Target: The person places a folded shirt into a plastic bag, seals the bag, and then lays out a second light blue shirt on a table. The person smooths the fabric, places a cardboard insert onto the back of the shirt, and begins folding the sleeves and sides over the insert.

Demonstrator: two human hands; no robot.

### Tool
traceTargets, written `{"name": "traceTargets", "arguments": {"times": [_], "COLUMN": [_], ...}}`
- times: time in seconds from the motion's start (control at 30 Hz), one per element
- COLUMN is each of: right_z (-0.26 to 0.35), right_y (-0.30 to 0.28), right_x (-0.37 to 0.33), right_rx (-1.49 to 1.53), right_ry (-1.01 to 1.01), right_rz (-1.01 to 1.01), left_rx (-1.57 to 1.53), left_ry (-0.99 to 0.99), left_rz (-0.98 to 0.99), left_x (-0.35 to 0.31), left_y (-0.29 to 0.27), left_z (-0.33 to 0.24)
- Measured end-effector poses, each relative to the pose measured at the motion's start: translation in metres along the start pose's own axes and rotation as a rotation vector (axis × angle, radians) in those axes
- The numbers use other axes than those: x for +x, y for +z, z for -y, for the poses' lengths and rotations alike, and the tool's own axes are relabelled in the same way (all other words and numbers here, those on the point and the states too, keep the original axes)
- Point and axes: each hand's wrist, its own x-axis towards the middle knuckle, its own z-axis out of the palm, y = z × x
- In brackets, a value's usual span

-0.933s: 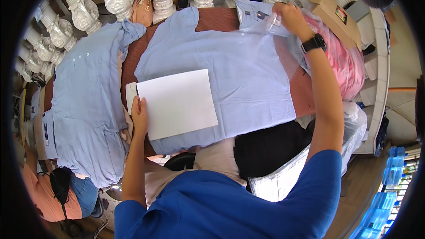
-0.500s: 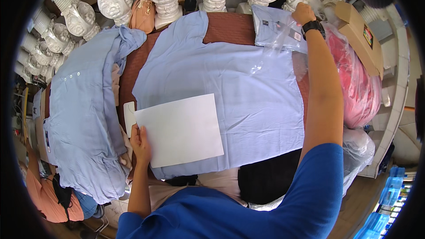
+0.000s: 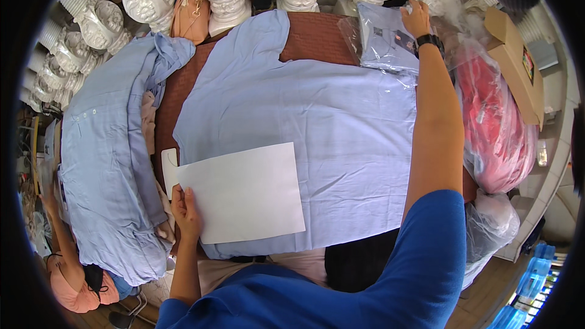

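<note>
Your left hand (image 3: pixel 186 213), lower left of the frame, pinches the left edge of a white sheet (image 3: pixel 247 198), which lies over the lower left of a spread light-blue shirt (image 3: pixel 353 146) at center. Your right hand (image 3: pixel 417 19), upper right, bends its fingers over a plastic-wrapped folded shirt (image 3: pixel 379 39); whether they pinch the plastic, you cannot tell.

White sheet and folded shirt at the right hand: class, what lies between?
In the head view, the spread blue shirt lies between the white sheet and the folded shirt, with a clear plastic edge beside the folded one.
</note>
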Motion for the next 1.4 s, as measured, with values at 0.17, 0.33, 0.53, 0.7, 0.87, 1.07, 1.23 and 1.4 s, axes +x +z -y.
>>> {"name": "traceTargets", "arguments": {"times": [0.17, 0.33, 0.53, 0.7, 0.87, 1.07, 1.23, 1.4], "right_z": [0.050, 0.051, 0.049, 0.057, 0.062, 0.060, 0.070, 0.065], "right_y": [-0.049, -0.093, -0.059, -0.045, -0.040, -0.039, -0.065, -0.096], "right_x": [-0.038, -0.096, -0.098, -0.073, -0.065, -0.068, -0.071, -0.090], "right_rx": [-0.049, -0.286, -0.208, -0.265, -0.246, -0.186, -0.078, 0.022], "right_ry": [0.071, -0.001, 0.327, 0.453, 0.527, 0.552, 0.504, 0.217], "right_rz": [0.039, 0.553, 0.541, 0.600, 0.601, 0.473, 0.411, 0.127], "left_rx": [0.030, 0.051, 0.015, -0.005, 0.008, 0.018, -0.007, 0.012], "left_ry": [-0.025, -0.002, -0.027, -0.029, -0.016, -0.013, -0.020, 0.030], "left_rz": [-0.002, 0.007, 0.003, 0.012, 0.010, 0.022, 0.019, 0.042], "left_x": [-0.006, -0.005, -0.005, -0.006, -0.006, -0.006, -0.006, -0.001], "left_y": [-0.009, 0.000, -0.005, -0.006, -0.007, -0.008, -0.006, -0.006], "left_z": [-0.001, -0.009, 0.000, 0.000, 0.000, 0.004, 0.000, 0.008]}}
